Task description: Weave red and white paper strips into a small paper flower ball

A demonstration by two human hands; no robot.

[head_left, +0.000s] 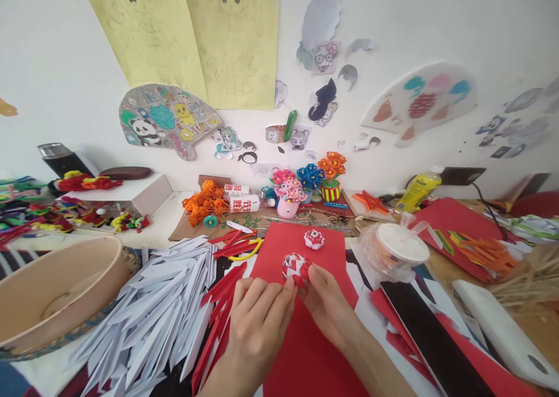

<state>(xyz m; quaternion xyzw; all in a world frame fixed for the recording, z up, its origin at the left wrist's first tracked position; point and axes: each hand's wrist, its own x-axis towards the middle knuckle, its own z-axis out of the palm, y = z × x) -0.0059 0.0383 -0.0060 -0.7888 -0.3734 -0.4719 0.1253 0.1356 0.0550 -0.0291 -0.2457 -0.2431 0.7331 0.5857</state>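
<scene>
Both my hands meet over a red paper sheet at the table's middle. My left hand and my right hand pinch a small woven red-and-white paper ball between their fingertips, just above the sheet. A second, smaller red-and-white paper piece lies on the sheet a little farther back. White folded paper strips fan out to the left, with red folded strips beside them.
A tan bowl stands at the left edge. A lidded plastic cup lies right of the sheet, by a black tablet. Paper flowers, glue bottles and a yellow bottle line the wall.
</scene>
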